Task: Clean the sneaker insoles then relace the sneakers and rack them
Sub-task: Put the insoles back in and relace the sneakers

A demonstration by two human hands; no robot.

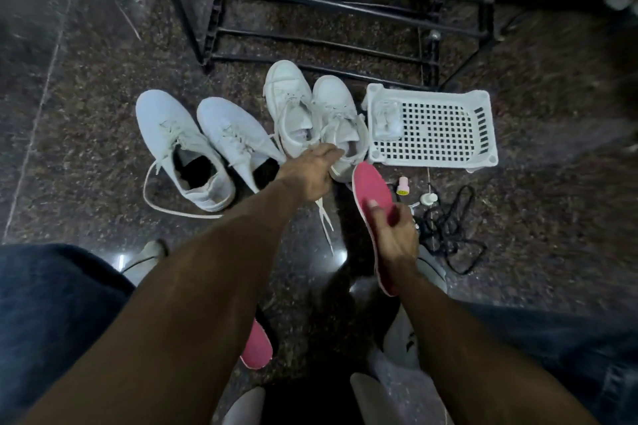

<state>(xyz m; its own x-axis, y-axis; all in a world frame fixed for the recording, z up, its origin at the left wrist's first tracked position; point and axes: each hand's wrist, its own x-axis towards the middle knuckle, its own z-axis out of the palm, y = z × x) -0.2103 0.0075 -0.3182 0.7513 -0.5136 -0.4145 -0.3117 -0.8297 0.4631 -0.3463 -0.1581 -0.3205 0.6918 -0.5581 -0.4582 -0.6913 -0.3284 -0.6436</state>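
Fingers of the right hand (392, 235) curl round a pink insole (374, 193); left hand (310, 171) fingers reach, loosely extended, onto a white sneaker (340, 121).

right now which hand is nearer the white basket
Right. The right hand, holding the pink insole, sits just below the white basket; the left hand reaches into a sneaker farther left.
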